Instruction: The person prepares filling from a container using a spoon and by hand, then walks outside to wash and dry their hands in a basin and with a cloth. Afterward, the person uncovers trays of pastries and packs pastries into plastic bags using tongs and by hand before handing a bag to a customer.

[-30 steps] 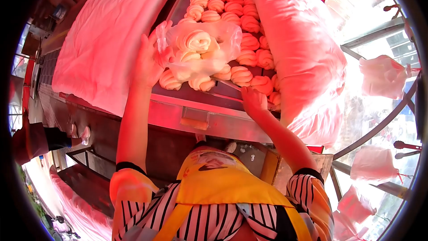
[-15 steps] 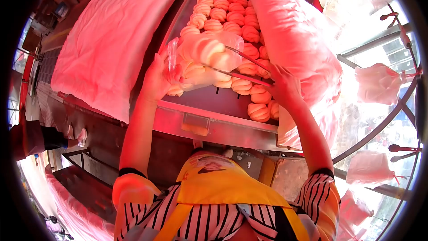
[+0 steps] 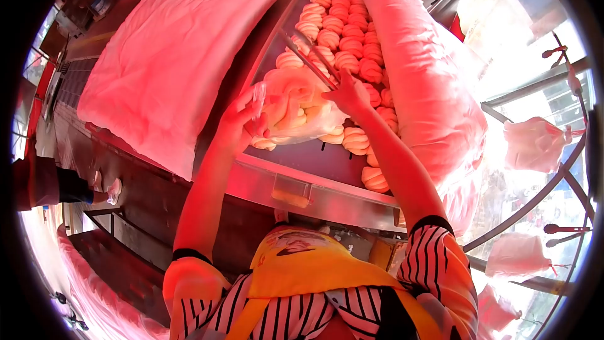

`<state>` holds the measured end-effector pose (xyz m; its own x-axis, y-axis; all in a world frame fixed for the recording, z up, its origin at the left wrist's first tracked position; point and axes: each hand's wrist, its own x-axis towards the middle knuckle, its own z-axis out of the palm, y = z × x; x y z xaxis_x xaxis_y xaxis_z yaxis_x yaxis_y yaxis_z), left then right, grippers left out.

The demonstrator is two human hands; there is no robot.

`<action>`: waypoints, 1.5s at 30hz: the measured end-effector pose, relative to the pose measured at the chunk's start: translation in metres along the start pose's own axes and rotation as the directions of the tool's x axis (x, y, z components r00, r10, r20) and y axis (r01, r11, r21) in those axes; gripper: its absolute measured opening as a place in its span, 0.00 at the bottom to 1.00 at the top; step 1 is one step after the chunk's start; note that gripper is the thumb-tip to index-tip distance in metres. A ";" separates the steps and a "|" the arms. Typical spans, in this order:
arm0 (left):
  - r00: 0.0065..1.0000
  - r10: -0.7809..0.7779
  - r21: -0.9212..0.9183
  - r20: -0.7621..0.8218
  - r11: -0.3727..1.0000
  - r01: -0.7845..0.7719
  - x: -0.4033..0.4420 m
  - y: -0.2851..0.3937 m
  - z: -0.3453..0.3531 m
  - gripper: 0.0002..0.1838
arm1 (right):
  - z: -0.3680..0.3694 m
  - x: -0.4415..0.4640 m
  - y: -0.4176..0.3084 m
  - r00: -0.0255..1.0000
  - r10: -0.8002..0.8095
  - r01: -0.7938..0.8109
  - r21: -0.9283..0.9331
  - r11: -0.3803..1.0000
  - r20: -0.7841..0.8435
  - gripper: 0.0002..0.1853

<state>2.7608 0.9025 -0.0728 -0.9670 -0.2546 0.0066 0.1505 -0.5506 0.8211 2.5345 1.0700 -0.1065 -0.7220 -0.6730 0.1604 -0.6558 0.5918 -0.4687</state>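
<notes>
My left hand (image 3: 242,116) is closed on the edge of a clear plastic bag (image 3: 296,97) with several twisted buns inside. Between the thumb and fingers of my right hand (image 3: 349,94) are long metal tongs (image 3: 308,56), whose tips point up and left over the buns. Rows of twisted buns (image 3: 351,47) fill much of a metal tray (image 3: 321,198), under and beyond the bag. Whether anything sits between the tong tips is hard to tell.
A thick pink-lit quilt (image 3: 415,69) lies along the tray's right side, and another padded cover (image 3: 163,69) lies to the left. Tied plastic bags (image 3: 535,143) hang at the right by a metal frame. Another person's shoes (image 3: 114,191) show at the far left.
My right hand lifted the tongs from the tray's front to the bag with a bun, then swung them up and left over the rows. The bun is now in the bag, which my left hand still holds.
</notes>
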 end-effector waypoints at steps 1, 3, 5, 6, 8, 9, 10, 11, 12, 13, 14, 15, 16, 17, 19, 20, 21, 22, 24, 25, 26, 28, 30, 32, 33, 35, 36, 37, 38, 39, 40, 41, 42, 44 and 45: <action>1.000 -0.001 0.026 -0.002 1.000 0.001 -0.001 0.005 0.005 0.21 | 0.010 0.006 0.004 0.996 -0.059 0.062 0.033 0.998 -0.059 0.21; 0.992 -0.090 0.198 -0.084 0.975 0.105 0.001 0.013 -0.026 0.16 | -0.026 0.018 -0.014 0.994 0.101 -0.098 0.618 0.780 0.029 0.12; 0.962 -0.141 0.263 -0.234 0.943 0.202 0.001 0.022 -0.036 0.09 | -0.060 0.027 -0.019 0.997 0.060 -0.067 0.928 0.366 0.048 0.04; 0.965 -0.108 0.236 -0.238 0.958 0.165 0.000 0.028 -0.034 0.09 | -0.066 0.027 -0.023 0.994 0.076 -0.097 0.949 0.299 0.077 0.03; 0.973 -0.039 0.205 -0.228 0.975 0.087 0.008 0.043 -0.030 0.08 | -0.081 0.027 -0.036 0.987 0.113 -0.127 0.980 0.151 0.111 0.03; 0.986 -0.065 0.153 -0.153 0.984 0.089 0.013 0.044 -0.026 0.07 | -0.088 0.024 -0.043 0.983 0.043 -0.184 0.974 0.135 0.180 0.03; 0.989 -0.071 0.108 -0.127 0.991 0.085 0.018 0.040 -0.014 0.07 | -0.092 0.018 -0.052 0.976 0.031 -0.219 0.971 0.097 0.217 0.03; 0.992 -0.079 0.061 -0.098 0.994 0.086 0.024 0.032 0.003 0.08 | -0.094 0.008 -0.071 0.968 0.021 -0.253 0.966 0.060 0.252 0.04; 0.993 -0.094 0.016 -0.066 0.995 0.095 0.027 0.026 0.014 0.09 | -0.097 -0.002 -0.088 0.958 0.017 -0.287 0.958 0.018 0.286 0.05; 0.992 -0.087 -0.034 0.096 0.995 0.090 0.033 0.012 0.011 0.13 | -0.103 -0.009 -0.100 0.944 -0.016 -0.330 0.944 -0.020 0.330 0.05; 0.996 -0.055 -0.039 0.072 0.998 0.058 0.035 0.008 0.018 0.11 | -0.107 -0.016 -0.109 0.927 -0.049 -0.373 0.926 -0.056 0.371 0.05; 0.998 -0.027 -0.043 0.048 0.999 0.029 0.037 0.001 0.028 0.10 | -0.105 -0.017 -0.111 0.916 -0.049 -0.398 0.917 0.026 0.399 0.06; 1.000 0.002 -0.047 0.026 0.999 0.000 0.040 -0.004 0.038 0.10 | -0.105 -0.022 -0.117 0.901 -0.083 -0.424 0.905 0.038 0.426 0.06; 0.999 0.022 -0.011 0.048 1.000 -0.021 0.046 -0.008 0.048 0.12 | -0.098 -0.025 -0.118 0.903 -0.211 -0.367 0.927 0.073 0.374 0.05; 0.997 0.057 0.060 0.042 0.996 -0.060 0.051 -0.028 0.053 0.12 | -0.085 -0.029 -0.114 0.878 -0.211 -0.403 0.902 0.154 0.429 0.05; 0.995 0.082 0.091 0.051 0.992 -0.086 0.055 -0.034 0.057 0.12 | -0.080 -0.029 -0.107 0.861 -0.244 -0.410 0.893 0.184 0.445 0.08; 0.998 0.022 0.022 0.065 0.999 -0.023 0.052 -0.034 0.061 0.10 | -0.085 -0.033 -0.107 0.868 -0.241 -0.374 0.892 0.254 0.433 0.10; 0.998 -0.061 -0.003 0.000 0.998 0.061 0.053 -0.030 0.056 0.08 | -0.094 -0.038 -0.103 0.873 -0.243 -0.339 0.884 0.323 0.424 0.12; 0.969 -0.225 -0.099 -0.101 0.972 0.215 0.048 -0.014 0.048 0.09 | -0.133 -0.049 -0.068 0.966 -0.128 -0.120 0.829 0.546 0.223 0.16; 0.970 -0.207 -0.101 -0.127 0.976 0.195 0.040 -0.004 0.044 0.11 | -0.162 -0.053 -0.032 0.994 0.061 -0.100 0.499 0.861 0.094 0.19; 0.959 -0.249 -0.271 -0.138 0.940 0.206 0.034 0.002 0.020 0.12 | -0.181 -0.069 0.009 0.965 0.206 -0.121 0.419 0.900 -0.164 0.17; 0.968 -0.189 -0.395 -0.166 0.912 0.111 -0.013 0.033 0.026 0.12 | -0.203 -0.098 0.167 0.722 0.011 -0.246 -0.241 0.939 -0.692 0.16; 0.962 -0.104 -0.371 -0.253 0.929 0.003 -0.066 0.061 0.011 0.11 | -0.222 -0.163 0.286 0.554 0.414 -0.736 -0.192 0.649 -0.722 0.21; 0.929 -0.010 -0.306 -0.370 0.945 -0.112 -0.124 0.086 -0.006 0.09 | -0.207 -0.202 0.335 0.167 0.846 -0.945 0.161 0.284 -0.507 0.24; 0.895 0.034 -0.270 -0.444 0.948 -0.170 -0.152 0.098 -0.008 0.09 | -0.189 -0.205 0.380 0.167 0.911 -0.879 0.362 0.310 -0.376 0.21; 0.897 0.102 -0.246 -0.429 0.943 -0.224 -0.200 0.117 0.000 0.08 | -0.148 -0.168 0.459 0.364 0.901 -0.416 0.825 0.382 -0.234 0.14; 0.770 0.161 -0.071 -0.618 0.963 -0.258 -0.223 0.122 0.004 0.08 | -0.148 -0.134 0.411 0.490 0.835 -0.196 0.902 0.385 -0.251 0.11; 0.602 0.233 0.104 -0.763 0.965 -0.242 -0.244 0.127 0.007 0.09 | -0.151 -0.089 0.357 0.648 0.738 0.036 0.975 0.218 -0.189 0.05; 0.408 0.320 0.266 -0.855 0.946 -0.186 -0.265 0.130 0.006 0.10 | -0.181 -0.070 0.232 0.816 0.554 0.042 0.972 0.230 -0.167 0.05; 0.368 0.362 0.306 -0.856 0.930 -0.205 -0.287 0.130 -0.002 0.11 | -0.186 -0.049 0.159 0.901 0.421 -0.026 0.958 0.284 -0.101 0.06; 0.329 0.401 0.345 -0.855 0.913 -0.216 -0.313 0.133 -0.017 0.12 | -0.177 -0.032 0.101 0.965 0.249 -0.026 0.908 0.417 -0.087 0.06; 0.285 0.440 0.385 -0.851 0.894 -0.230 -0.343 0.136 -0.034 0.14 | -0.136 -0.015 0.059 0.995 -0.035 0.095 0.946 0.311 -0.089 0.07; 0.311 0.399 0.331 -0.863 0.910 -0.251 -0.380 0.142 -0.059 0.14 | -0.116 -0.023 0.007 0.974 -0.224 0.055 0.926 0.374 0.032 0.06; 0.375 0.317 0.220 -0.871 0.935 -0.279 -0.460 0.161 -0.115 0.14 | -0.051 -0.050 -0.064 0.821 -0.503 0.063 0.833 0.549 0.269 0.11; 0.451 0.336 0.206 -0.827 0.927 -0.313 -0.501 0.169 -0.135 0.14 | -0.007 -0.061 -0.081 0.761 -0.577 0.265 0.670 0.693 0.296 0.11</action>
<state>3.2983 0.8293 -0.0147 -0.2157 -0.9572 -0.1929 0.3999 -0.2668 0.8769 2.6295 1.0662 -0.0722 -0.1062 -0.9851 0.1352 -0.4981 -0.0650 -0.8647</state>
